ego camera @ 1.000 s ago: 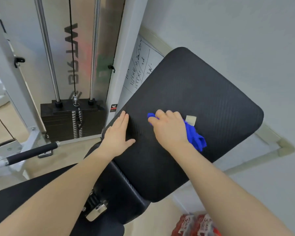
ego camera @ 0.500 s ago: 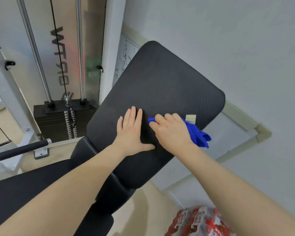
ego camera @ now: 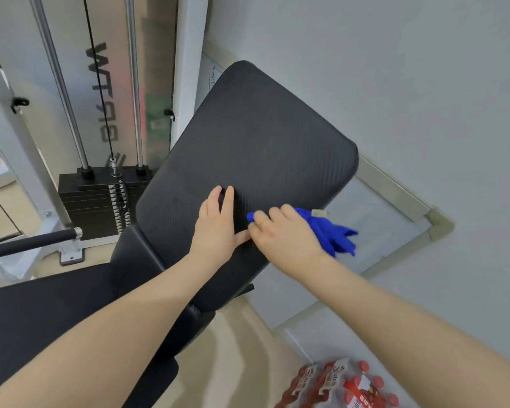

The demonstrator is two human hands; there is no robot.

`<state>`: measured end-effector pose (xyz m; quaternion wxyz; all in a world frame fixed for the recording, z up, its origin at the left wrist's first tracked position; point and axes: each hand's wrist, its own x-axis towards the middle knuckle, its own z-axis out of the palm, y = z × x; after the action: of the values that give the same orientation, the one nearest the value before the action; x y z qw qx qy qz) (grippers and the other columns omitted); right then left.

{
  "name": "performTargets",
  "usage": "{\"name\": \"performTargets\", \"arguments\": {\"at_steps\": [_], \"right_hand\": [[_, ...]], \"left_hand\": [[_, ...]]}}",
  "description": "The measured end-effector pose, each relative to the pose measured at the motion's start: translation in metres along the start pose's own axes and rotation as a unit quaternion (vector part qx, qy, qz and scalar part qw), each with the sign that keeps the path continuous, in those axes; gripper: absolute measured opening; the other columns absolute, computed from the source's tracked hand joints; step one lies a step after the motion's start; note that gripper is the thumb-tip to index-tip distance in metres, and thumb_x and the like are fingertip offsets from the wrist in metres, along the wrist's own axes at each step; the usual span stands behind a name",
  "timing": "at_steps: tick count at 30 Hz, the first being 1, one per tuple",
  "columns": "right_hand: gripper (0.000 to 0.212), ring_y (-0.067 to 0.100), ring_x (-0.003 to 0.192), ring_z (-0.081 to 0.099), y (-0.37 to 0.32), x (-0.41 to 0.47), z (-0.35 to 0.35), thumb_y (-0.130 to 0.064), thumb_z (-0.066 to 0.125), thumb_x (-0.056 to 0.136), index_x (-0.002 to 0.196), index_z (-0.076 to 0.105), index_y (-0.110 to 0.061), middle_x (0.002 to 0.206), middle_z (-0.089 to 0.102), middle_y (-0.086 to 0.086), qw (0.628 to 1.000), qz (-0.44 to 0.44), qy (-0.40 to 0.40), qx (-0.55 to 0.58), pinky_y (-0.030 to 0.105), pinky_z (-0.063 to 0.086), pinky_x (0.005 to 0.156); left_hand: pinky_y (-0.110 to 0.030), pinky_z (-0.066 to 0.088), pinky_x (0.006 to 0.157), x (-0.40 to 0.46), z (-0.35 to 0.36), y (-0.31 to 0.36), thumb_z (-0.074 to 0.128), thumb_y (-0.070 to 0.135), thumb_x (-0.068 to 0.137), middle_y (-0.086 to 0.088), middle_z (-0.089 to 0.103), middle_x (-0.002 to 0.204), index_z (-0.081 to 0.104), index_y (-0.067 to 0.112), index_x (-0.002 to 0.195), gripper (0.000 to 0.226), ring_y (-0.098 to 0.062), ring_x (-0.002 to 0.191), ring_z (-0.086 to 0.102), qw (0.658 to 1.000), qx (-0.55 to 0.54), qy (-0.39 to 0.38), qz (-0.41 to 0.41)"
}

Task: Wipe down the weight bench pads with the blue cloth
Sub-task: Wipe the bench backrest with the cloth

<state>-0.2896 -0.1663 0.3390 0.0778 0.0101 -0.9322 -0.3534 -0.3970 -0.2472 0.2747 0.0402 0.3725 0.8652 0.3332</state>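
The upper stretch of the back pad (ego camera: 256, 142) lies bare, open to a sweep toward its top edge. Lower down, the left hand (ego camera: 215, 231) rests flat on the pad with its thumb touching the right hand (ego camera: 283, 240), closing the way leftward. The wall (ego camera: 395, 83) stands near the pad's right edge. The weight stack (ego camera: 100, 201) and guide rods (ego camera: 62, 83) crowd the left side.
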Motion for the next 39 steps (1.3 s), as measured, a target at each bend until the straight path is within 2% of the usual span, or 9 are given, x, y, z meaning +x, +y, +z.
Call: {"name": "performTargets", "arguments": {"at_steps": [2, 7, 12, 16, 21, 25, 33, 36, 39], "right_hand": [[0.011, 0.021, 0.050, 0.051, 0.031, 0.010, -0.007, -0.013, 0.072, 0.059, 0.062, 0.063, -0.018, 0.062, 0.056, 0.001, 0.999, 0.006, 0.013, -0.041, 0.028, 0.034, 0.051], [0.018, 0.025, 0.052, 0.049, 0.086, 0.025, -0.013, -0.001, 0.069, 0.056, 0.070, 0.064, -0.012, 0.069, 0.059, 0.008, 0.963, 0.244, 0.109, -0.024, 0.029, 0.036, 0.054], [0.031, 0.023, 0.069, 0.055, 0.004, 0.004, -0.008, -0.007, 0.035, 0.072, 0.082, 0.063, -0.015, 0.081, 0.060, 0.003, 0.990, 0.133, 0.018, 0.041, 0.032, 0.038, 0.062], [0.019, 0.024, 0.088, 0.054, -0.022, 0.001, -0.005, -0.009, 0.045, 0.088, 0.101, 0.059, -0.012, 0.100, 0.056, 0.005, 0.987, -0.014, -0.112, 0.118, 0.035, 0.036, 0.073], [0.015, 0.023, 0.055, 0.031, 0.036, 0.027, -0.002, -0.001, 0.062, 0.060, 0.066, 0.060, -0.014, 0.070, 0.057, 0.003, 0.985, 0.156, 0.063, 0.046, 0.030, 0.027, 0.055], [0.022, 0.021, 0.056, 0.039, 0.013, 0.036, 0.002, 0.000, 0.048, 0.061, 0.070, 0.059, -0.017, 0.077, 0.062, 0.001, 0.985, 0.169, 0.031, 0.017, 0.029, 0.031, 0.057], [0.018, 0.022, 0.080, 0.053, -0.062, 0.026, 0.015, -0.007, 0.054, 0.081, 0.095, 0.062, -0.015, 0.095, 0.056, 0.003, 0.972, -0.154, -0.167, 0.065, 0.032, 0.031, 0.067], [0.013, 0.018, 0.060, 0.049, -0.029, 0.039, 0.009, -0.010, 0.068, 0.063, 0.068, 0.063, -0.021, 0.069, 0.054, -0.003, 0.977, -0.171, -0.128, 0.012, 0.031, 0.025, 0.058], [0.014, 0.017, 0.064, 0.048, -0.012, 0.073, 0.012, -0.008, 0.060, 0.071, 0.079, 0.061, -0.020, 0.078, 0.057, -0.003, 0.983, -0.144, -0.112, -0.027, 0.030, 0.030, 0.060]], "left_hand": [[-0.041, 0.028, 0.110, -0.002, -0.001, -0.003, 0.064, 0.044, 0.080, -0.009, 0.008, 0.156, 0.010, 0.014, 0.148, 0.092, -0.029, 0.142, 0.015, 1.000, -0.026, -0.010, 0.007], [-0.040, 0.018, 0.115, -0.008, -0.002, -0.008, 0.071, 0.049, 0.072, 0.000, -0.012, 0.157, -0.005, 0.018, 0.148, 0.111, -0.021, 0.145, -0.003, 0.996, -0.051, -0.077, 0.015], [-0.035, 0.010, 0.116, -0.007, 0.005, -0.014, 0.078, 0.040, 0.067, 0.000, -0.013, 0.157, -0.003, 0.019, 0.148, 0.116, -0.018, 0.145, -0.006, 0.993, -0.102, -0.065, 0.016], [-0.035, 0.012, 0.117, -0.006, 0.001, -0.019, 0.078, 0.027, 0.070, 0.001, -0.015, 0.156, -0.004, 0.020, 0.148, 0.114, -0.018, 0.145, -0.005, 0.992, -0.083, -0.094, 0.030], [-0.041, 0.015, 0.117, -0.001, -0.013, -0.037, 0.075, 0.037, 0.073, -0.005, -0.008, 0.158, 0.001, 0.017, 0.148, 0.107, -0.025, 0.145, 0.001, 0.994, 0.022, -0.093, 0.043], [-0.044, 0.014, 0.116, -0.006, -0.006, -0.053, 0.072, 0.046, 0.073, -0.014, -0.002, 0.157, 0.000, 0.010, 0.147, 0.109, -0.030, 0.145, 0.001, 0.987, 0.033, -0.047, -0.153], [-0.043, 0.017, 0.116, -0.014, -0.018, -0.095, 0.072, 0.042, 0.074, -0.010, -0.006, 0.157, 0.000, 0.013, 0.148, 0.107, -0.027, 0.145, 0.001, 0.978, -0.005, -0.095, -0.184], [-0.044, 0.019, 0.116, -0.008, -0.027, -0.111, 0.072, 0.041, 0.075, -0.008, -0.007, 0.157, -0.001, 0.015, 0.148, 0.106, -0.029, 0.145, 0.003, 0.981, -0.001, -0.104, -0.164], [-0.042, 0.019, 0.115, 0.004, -0.030, -0.125, 0.073, 0.041, 0.074, -0.008, -0.006, 0.157, 0.000, 0.014, 0.148, 0.107, -0.027, 0.145, 0.003, 0.982, -0.019, -0.109, -0.153]]}}
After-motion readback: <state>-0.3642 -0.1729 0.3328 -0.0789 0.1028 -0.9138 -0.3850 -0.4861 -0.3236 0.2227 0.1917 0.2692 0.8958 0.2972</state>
